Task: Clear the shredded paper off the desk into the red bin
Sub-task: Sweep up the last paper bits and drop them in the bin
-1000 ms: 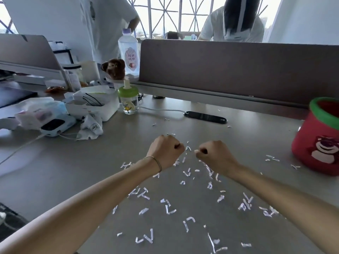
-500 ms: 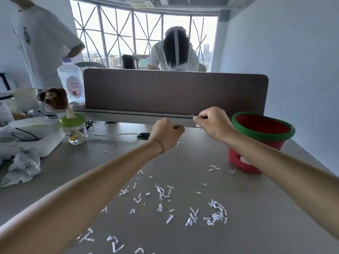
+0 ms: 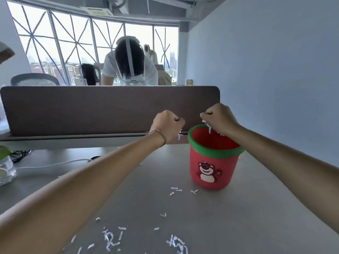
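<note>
The red bin [image 3: 212, 167] with a green rim and a bear picture stands on the grey desk [image 3: 229, 217] at the right. My right hand [image 3: 219, 121] is a closed fist over the bin's mouth, with white paper shreds hanging from it. Just left of the bin's rim, my left hand [image 3: 167, 125] is also fisted, and a few shreds poke out beneath it. Loose shredded paper [image 3: 111, 241] lies scattered on the near desk, with a few bits [image 3: 176, 189] in front of the bin.
A brown divider panel [image 3: 91, 109] runs along the desk's far edge; a person bends over behind it. A white cable [image 3: 55, 164] and a clear bottle [image 3: 5, 171] sit at the left. A blue-grey wall closes the right side.
Both fists have lifted off the desk and travelled right to the bin. The right one now hangs over its opening. The view has turned right and up.
</note>
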Motion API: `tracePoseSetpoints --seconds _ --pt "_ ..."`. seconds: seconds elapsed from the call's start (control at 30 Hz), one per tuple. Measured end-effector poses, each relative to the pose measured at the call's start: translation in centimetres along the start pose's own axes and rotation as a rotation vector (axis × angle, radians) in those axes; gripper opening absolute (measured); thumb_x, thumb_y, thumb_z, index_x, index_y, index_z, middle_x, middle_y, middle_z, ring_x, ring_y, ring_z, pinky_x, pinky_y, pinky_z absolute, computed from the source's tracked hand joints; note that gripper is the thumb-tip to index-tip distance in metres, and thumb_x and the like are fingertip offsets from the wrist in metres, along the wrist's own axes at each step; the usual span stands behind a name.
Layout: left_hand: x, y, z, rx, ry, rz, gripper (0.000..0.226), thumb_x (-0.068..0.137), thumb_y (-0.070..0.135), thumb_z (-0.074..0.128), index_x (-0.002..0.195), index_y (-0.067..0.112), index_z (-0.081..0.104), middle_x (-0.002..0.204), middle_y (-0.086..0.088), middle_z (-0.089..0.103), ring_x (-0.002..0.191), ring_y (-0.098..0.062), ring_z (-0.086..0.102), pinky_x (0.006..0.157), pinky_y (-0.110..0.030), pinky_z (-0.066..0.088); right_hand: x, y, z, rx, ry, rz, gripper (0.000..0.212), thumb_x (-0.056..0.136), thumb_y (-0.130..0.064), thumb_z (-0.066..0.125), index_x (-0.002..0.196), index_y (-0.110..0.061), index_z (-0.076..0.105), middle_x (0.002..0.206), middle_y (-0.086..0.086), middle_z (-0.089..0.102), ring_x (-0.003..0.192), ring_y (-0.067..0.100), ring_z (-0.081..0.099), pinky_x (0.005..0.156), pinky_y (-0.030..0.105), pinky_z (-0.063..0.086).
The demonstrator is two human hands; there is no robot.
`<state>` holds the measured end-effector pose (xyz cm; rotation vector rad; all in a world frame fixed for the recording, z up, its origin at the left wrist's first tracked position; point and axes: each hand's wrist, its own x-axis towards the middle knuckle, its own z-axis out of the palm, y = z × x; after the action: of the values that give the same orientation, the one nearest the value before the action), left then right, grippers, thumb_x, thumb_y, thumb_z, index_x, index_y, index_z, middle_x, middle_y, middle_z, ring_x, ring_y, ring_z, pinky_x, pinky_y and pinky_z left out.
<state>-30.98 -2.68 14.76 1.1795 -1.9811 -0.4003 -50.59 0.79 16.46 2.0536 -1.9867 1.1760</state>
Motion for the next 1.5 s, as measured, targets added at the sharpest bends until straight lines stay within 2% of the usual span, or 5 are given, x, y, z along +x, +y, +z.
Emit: tracePoseSetpoints --seconds 0.13,0.5,0.93,1.37,1.5 --pt "2.3 1.6 1.9 -0.018 -0.018 0.013 0.054 0.086 0.021 0.055 0.040 0.013 0.027 0.036 0.007 0.027 0.039 -0.014 0.027 0.041 -0.024 0.029 0.5 3.0 -0.5 -0.032 -0.007 0.020 0.056 0.091 -0.015 0.061 0.039 -0.015 0.041 0.032 -0.008 0.043 0.033 0.005 0.043 0.048 0.027 0.037" --pt "4.8 6.5 5.6 -0.055 -0.029 0.099 0.056 0.090 0.021 0.055 0.038 0.012 0.038 0.048 -0.005 0.064 0.048 -0.020 0.063 0.050 -0.034 0.051 -0.2 5.5 -3.4 0.143 -0.327 0.158 0.008 0.086 -0.008 0.076 0.089 -0.004 0.082 0.077 0.007 0.079 0.069 0.016 0.077 0.070 0.028 0.064" --pt "5.2 7.7 10.1 -0.082 -0.096 0.032 0.047 0.098 0.033 0.051 0.055 0.018 0.059 0.062 -0.001 0.069 0.060 -0.022 0.064 0.063 -0.037 0.056 -2.5 6.3 -7.3 -0.033 -0.280 0.110 0.036 0.081 -0.001 0.058 0.102 -0.020 0.080 0.073 -0.010 0.078 0.081 0.000 0.073 0.091 0.037 0.057" --pt "4.7 6.6 9.3 0.110 -0.523 0.213 0.005 0.082 0.018 0.075 0.081 0.023 0.075 0.068 0.006 0.075 0.070 -0.010 0.073 0.084 -0.038 0.059 -3.7 5.3 -7.7 -0.036 -0.280 0.101 0.032 0.082 -0.002 0.057 0.093 -0.021 0.081 0.072 -0.009 0.078 0.076 -0.001 0.074 0.089 0.032 0.059" --pt "3.8 6.4 8.2 0.139 -0.606 0.275 0.031 0.079 -0.001 0.061 0.083 0.028 0.073 0.082 0.005 0.078 0.082 -0.011 0.073 0.088 -0.035 0.058 -3.9 4.3 -7.1 -0.048 -0.266 0.058 0.038 0.080 0.000 0.052 0.086 -0.022 0.083 0.071 -0.012 0.077 0.075 -0.001 0.073 0.087 0.036 0.060"
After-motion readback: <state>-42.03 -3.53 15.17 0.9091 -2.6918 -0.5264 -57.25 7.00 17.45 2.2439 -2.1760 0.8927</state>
